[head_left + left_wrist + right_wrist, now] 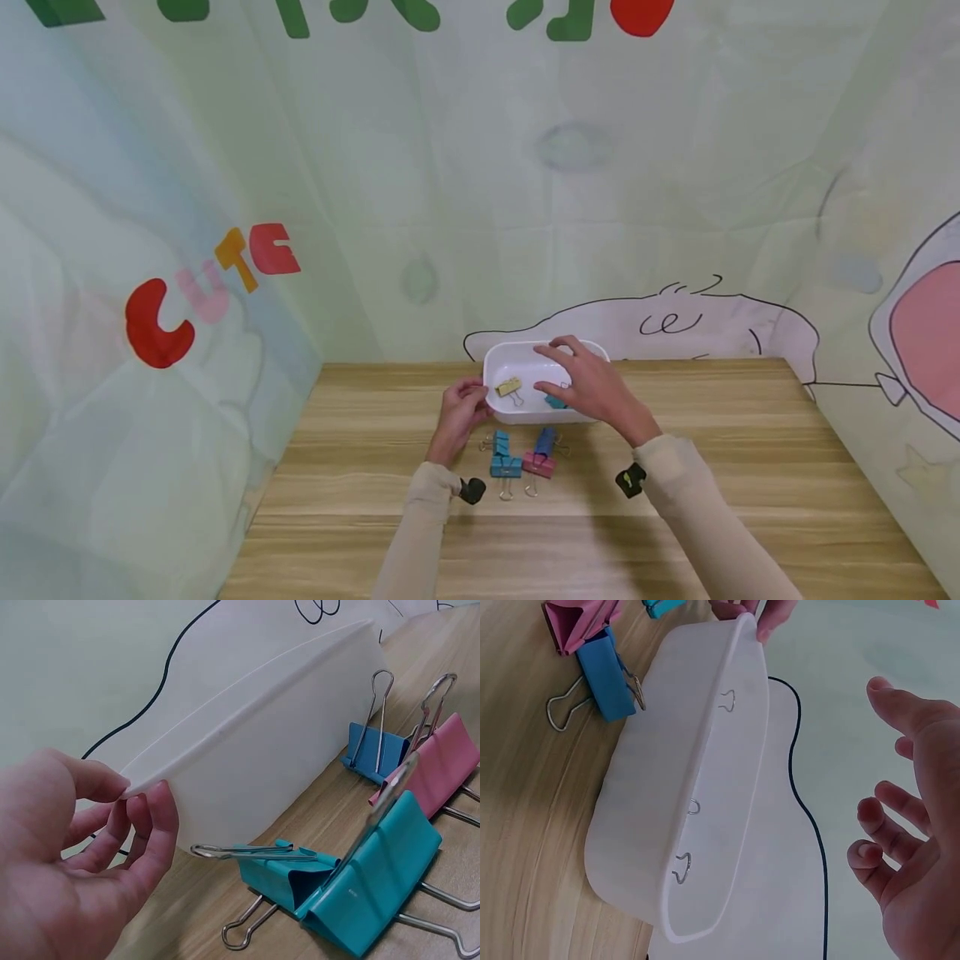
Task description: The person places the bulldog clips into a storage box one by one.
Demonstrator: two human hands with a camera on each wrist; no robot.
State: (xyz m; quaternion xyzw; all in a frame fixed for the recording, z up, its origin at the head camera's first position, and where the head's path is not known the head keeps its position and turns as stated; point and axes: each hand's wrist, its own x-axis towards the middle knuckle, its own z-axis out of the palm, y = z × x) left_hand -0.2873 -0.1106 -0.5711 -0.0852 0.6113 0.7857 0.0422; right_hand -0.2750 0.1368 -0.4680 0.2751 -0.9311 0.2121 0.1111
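A white plastic bin (525, 417) stands at the back of the table. My left hand (459, 412) pinches its left rim between thumb and fingers, as the left wrist view also shows. Over the bin's right part hovers my right hand (592, 385), thumb and fingers spread apart, holding nothing. Inside lie a yellow binder clip (508, 387) and a teal binder clip (555, 402), the latter partly hidden by the right hand. In front of the bin, two teal binder clips (382, 877), a pink binder clip (446, 761) and a blue binder clip (371, 750) sit close together.
The wooden table (360, 500) ends at a printed cloth backdrop (420, 208) right behind the bin. Black wrist devices (472, 491) are worn at both sleeves. Wire handles of the loose clips stick out in several directions, one close to the bin's wall.
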